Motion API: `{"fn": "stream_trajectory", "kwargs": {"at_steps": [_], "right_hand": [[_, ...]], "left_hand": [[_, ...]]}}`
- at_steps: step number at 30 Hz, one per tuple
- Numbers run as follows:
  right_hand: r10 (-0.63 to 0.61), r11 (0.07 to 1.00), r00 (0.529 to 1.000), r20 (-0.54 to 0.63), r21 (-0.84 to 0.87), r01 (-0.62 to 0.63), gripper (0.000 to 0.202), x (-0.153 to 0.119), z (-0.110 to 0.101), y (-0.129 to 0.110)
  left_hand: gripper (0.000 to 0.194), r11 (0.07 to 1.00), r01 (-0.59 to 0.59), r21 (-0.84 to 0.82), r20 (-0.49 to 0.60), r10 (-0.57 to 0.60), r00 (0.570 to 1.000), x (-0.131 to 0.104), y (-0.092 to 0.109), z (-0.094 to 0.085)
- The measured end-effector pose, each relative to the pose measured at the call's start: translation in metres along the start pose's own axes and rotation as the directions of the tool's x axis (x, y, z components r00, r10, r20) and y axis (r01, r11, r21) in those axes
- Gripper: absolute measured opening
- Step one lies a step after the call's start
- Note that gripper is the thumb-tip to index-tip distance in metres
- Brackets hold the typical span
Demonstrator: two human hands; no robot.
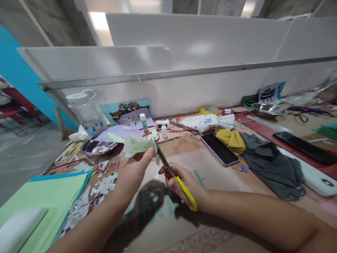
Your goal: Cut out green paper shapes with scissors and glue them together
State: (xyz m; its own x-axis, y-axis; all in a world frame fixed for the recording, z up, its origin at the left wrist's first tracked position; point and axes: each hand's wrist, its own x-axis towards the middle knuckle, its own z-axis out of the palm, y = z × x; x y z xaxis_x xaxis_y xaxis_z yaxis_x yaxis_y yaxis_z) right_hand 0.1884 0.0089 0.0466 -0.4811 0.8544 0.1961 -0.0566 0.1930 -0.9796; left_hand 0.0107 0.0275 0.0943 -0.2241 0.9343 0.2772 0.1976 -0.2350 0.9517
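My left hand [135, 170] pinches a light green paper piece [140, 144] with white paper behind it. In my right hand [185, 186] are scissors [187, 192] with yellow handles, their blades pointing up and left to the right edge of the green paper. A small white scrap hangs by the blades. Both hands are above a cardboard sheet [210, 218] with green and red print. Just behind the paper stand a glue stick [143, 122] and a small white bottle [164, 131].
Left are a metal bowl [86, 149] holding paper pieces, a clear jug [88, 112], paper scraps [105, 184] and green sheets [50, 200]. To the right lie a phone [219, 149], a yellow cloth [231, 140] and a dark cloth [271, 168]. A white partition [197, 84] stands behind.
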Motion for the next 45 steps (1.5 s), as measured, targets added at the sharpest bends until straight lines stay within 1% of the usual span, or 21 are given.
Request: {"fn": "stream_trajectory", "kwargs": {"at_steps": [3,9,16,21,25,30,35,42,45], "right_hand": [[0.017,1.000,1.000,0.000,0.016,-0.017,0.067,0.0005,0.0004,0.0009],[0.041,0.998,0.999,0.003,0.038,-0.041,0.067,0.0007,0.0013,0.0025],[0.012,1.000,1.000,0.005,0.018,-0.012,0.065,0.0019,0.0000,0.0014],[0.008,1.000,1.000,-0.012,0.017,-0.008,0.065,0.0012,0.0008,0.0018],[0.022,1.000,1.000,-0.011,0.016,-0.022,0.065,0.0009,0.0012,0.0021],[0.024,0.999,1.000,-0.016,0.028,-0.024,0.064,0.0016,0.0011,0.0032],[0.025,0.998,1.000,-0.006,0.050,-0.025,0.062,0.0028,0.0015,0.0039],[0.037,0.997,0.999,-0.015,0.064,-0.036,0.051,0.0020,0.0023,0.0050],[0.055,0.995,0.998,-0.011,0.079,-0.054,0.052,0.0020,0.0029,0.0066]], "left_hand": [[0.022,1.000,0.004,0.023,-0.019,-0.003,1.000,-0.0003,0.0022,0.0004],[0.023,1.000,0.016,0.015,0.001,-0.016,1.000,0.0003,0.0000,-0.0011],[0.027,1.000,-0.004,0.001,-0.005,0.004,1.000,0.0001,-0.0046,-0.0011],[0.031,0.998,-0.016,-0.057,-0.027,0.014,1.000,0.0003,-0.0062,0.0021],[0.031,1.000,-0.002,-0.022,-0.010,0.002,1.000,-0.0003,-0.0048,0.0017],[0.030,1.000,0.002,-0.031,-0.014,-0.003,1.000,-0.0023,-0.0027,0.0018],[0.029,1.000,0.031,0.001,-0.045,-0.031,0.998,-0.0039,-0.0057,0.0025],[0.026,0.999,0.036,-0.009,-0.064,-0.036,0.997,-0.0049,-0.0039,0.0039],[0.026,0.999,0.031,-0.027,-0.071,-0.032,0.997,-0.0050,-0.0037,0.0045]]}}
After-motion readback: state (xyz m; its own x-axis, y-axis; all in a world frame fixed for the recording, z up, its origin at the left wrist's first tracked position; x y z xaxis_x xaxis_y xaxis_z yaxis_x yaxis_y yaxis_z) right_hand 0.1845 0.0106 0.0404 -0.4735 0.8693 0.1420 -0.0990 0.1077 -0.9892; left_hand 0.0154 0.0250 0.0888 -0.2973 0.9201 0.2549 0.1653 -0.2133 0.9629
